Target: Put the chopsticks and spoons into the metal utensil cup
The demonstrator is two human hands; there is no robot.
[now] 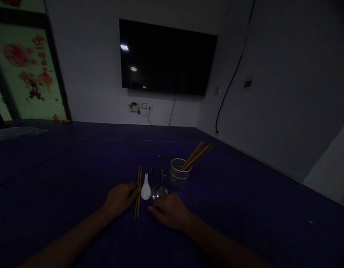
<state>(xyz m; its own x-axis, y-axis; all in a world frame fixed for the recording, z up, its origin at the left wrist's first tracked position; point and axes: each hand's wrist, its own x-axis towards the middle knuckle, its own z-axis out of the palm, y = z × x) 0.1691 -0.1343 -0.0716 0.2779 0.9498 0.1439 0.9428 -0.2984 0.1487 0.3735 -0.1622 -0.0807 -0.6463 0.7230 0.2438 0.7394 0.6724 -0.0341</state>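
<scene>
A pair of wooden chopsticks point(138, 204) lies lengthwise on the dark blue surface. My left hand point(120, 199) is at their left side, its fingers curled and the thumb and fingertips against them. To their right rests a white soup spoon point(146, 191), bowl towards me. Beside it lie two metal spoons, a left one point(155, 193) and a right one point(163, 190), also bowls nearest me. My right hand point(172, 210) is closed just in front of their bowls; its fingertips are mostly hidden, so whether it holds anything is unclear.
A grey metal cup point(179, 178) stands behind my right hand, with several wooden chopsticks point(198, 154) leaning right in it. Clear plastic point(18, 132) lies far left. A television point(166, 56) and a hanging black cable point(233, 78) are on the walls.
</scene>
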